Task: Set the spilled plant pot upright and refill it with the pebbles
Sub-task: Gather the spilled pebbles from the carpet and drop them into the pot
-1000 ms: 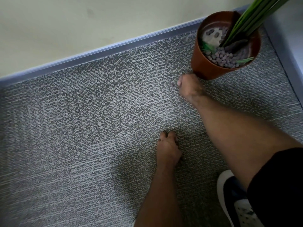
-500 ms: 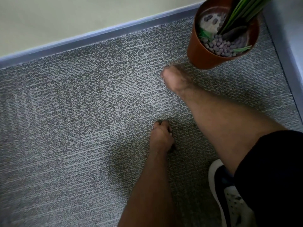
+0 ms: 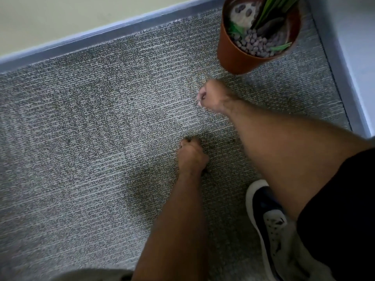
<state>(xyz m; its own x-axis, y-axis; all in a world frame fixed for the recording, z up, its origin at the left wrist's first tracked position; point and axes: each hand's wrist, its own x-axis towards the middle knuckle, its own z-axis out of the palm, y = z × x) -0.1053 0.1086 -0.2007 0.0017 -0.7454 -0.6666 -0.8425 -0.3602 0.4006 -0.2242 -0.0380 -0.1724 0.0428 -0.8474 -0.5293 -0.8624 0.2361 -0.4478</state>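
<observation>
The terracotta plant pot [image 3: 233,57] stands upright on the grey carpet at the top right. Green leaves [image 3: 272,9] rise from it, and grey pebbles [image 3: 255,45] cover part of its white filling. My right hand [image 3: 213,96] hovers just below and left of the pot, its fingers curled into a loose fist; a dark speck shows at the fingertips. My left hand [image 3: 191,155] rests on the carpet below it. Its fingers are curled over a few dark pebbles [image 3: 187,139] that peek out at the fingertips.
A blue-grey skirting strip [image 3: 101,37] runs along the pale wall at the top, and another [image 3: 334,63] runs down the right side, forming a corner behind the pot. My dark and white shoe [image 3: 269,222] stands at the lower right. Carpet [image 3: 81,138] stretches to the left.
My right hand drew back from the pot's base toward the left and curled into a fist. The small pebble beside it on the carpet is gone. My left hand stayed put.
</observation>
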